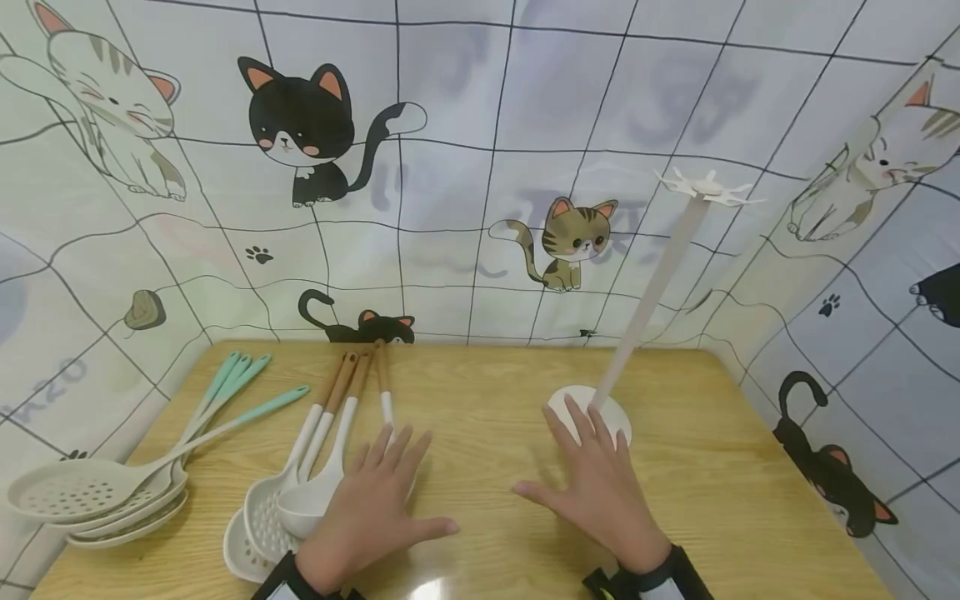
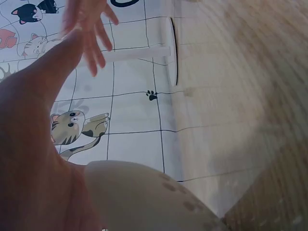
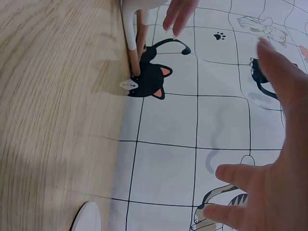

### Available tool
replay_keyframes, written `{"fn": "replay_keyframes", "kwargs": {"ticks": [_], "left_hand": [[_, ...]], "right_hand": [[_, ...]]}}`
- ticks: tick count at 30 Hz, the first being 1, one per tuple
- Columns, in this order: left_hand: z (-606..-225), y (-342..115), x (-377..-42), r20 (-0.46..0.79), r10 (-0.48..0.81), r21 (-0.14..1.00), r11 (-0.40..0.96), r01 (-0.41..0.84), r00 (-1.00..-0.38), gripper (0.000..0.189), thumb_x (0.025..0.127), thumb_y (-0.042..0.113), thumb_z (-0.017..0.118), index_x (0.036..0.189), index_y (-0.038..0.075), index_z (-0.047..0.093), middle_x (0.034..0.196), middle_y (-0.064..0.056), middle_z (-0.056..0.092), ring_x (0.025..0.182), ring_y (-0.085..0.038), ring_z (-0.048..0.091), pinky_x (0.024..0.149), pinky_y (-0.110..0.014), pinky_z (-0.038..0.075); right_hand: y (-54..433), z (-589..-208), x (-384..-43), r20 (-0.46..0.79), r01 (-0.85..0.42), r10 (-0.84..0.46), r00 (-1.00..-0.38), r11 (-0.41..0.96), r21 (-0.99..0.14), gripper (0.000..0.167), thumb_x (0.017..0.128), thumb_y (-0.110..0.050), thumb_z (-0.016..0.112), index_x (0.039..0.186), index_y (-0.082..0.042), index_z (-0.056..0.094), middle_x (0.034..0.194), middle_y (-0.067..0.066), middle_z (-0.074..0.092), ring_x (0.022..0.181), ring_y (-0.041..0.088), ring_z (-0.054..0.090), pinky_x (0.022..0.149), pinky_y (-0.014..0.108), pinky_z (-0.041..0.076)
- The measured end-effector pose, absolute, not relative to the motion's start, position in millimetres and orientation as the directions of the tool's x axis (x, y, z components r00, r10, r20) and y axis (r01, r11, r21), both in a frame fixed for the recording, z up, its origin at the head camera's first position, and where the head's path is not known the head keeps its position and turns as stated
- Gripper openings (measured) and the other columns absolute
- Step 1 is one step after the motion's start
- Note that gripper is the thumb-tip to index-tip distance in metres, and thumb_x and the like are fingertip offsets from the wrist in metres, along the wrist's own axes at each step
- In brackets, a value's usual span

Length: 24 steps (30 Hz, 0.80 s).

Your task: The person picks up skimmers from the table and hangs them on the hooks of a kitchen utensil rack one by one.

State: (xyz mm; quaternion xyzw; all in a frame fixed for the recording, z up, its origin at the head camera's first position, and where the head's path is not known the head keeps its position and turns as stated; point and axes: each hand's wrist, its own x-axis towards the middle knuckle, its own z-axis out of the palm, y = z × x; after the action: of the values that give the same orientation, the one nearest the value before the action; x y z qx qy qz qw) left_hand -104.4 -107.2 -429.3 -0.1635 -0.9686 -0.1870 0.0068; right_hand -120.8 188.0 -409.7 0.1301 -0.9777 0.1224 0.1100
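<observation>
My left hand [image 1: 375, 508] is spread palm down above kitchen utensils with white heads and wooden handles, partly covering them. Among these are a soup ladle [image 1: 307, 504] and a skimmer [image 1: 262, 508] with holes. In the left wrist view a pale rounded utensil head [image 2: 139, 192] shows close by the left hand. My right hand [image 1: 603, 504], fingers spread, hovers in front of a white stand, overlapping its round base [image 1: 566, 400] in the head view. From that base a pole [image 1: 652, 292] rises, tilted in view, to a ring of hooks [image 1: 705, 187]. Neither hand holds anything.
At the left edge lies a stack of white skimmers [image 1: 82, 492] with mint-green handles [image 1: 273, 404]. The wooden table [image 1: 480, 400] meets a cat-print cloth [image 1: 465, 192] behind and at both sides.
</observation>
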Motion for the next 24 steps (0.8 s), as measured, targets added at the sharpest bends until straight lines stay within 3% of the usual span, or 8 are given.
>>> {"fn": "replay_keyframes", "kwargs": {"ticks": [9,18,24], "left_hand": [[-432,-104,-103,0.054,0.310,0.380,0.872,0.307,-0.949,0.108,0.075,0.084,0.061,0.156,0.016,0.039,0.162,-0.017,0.036,0.153,-0.044,0.025,0.121,-0.063,0.025],[-434,-104,-104,0.033,0.316,0.394,0.867,0.303,-0.948,0.104,0.080,0.084,0.056,0.156,0.016,0.039,0.163,-0.018,0.034,0.153,-0.044,0.025,0.119,-0.065,0.026],[-431,-104,-101,0.031,0.325,0.413,0.857,0.308,-0.945,0.103,0.081,0.085,0.053,0.156,0.016,0.038,0.163,-0.018,0.034,0.153,-0.045,0.026,0.119,-0.065,0.027]], "right_hand": [[197,-403,-123,0.245,-0.254,-0.190,-0.951,0.931,-0.264,0.098,0.079,-0.077,0.066,0.157,-0.024,0.038,0.164,0.016,0.032,0.148,0.051,0.030,0.106,0.082,0.025],[207,-402,-126,0.327,-0.272,-0.176,-0.928,0.922,-0.277,0.091,0.081,-0.067,0.071,0.154,-0.021,0.043,0.158,0.021,0.041,0.142,0.053,0.039,0.103,0.076,0.034],[212,-398,-129,0.328,-0.254,-0.132,-0.935,0.896,-0.364,0.089,0.084,-0.062,0.073,0.154,-0.017,0.042,0.158,0.022,0.040,0.140,0.052,0.042,0.105,0.072,0.036]]}}
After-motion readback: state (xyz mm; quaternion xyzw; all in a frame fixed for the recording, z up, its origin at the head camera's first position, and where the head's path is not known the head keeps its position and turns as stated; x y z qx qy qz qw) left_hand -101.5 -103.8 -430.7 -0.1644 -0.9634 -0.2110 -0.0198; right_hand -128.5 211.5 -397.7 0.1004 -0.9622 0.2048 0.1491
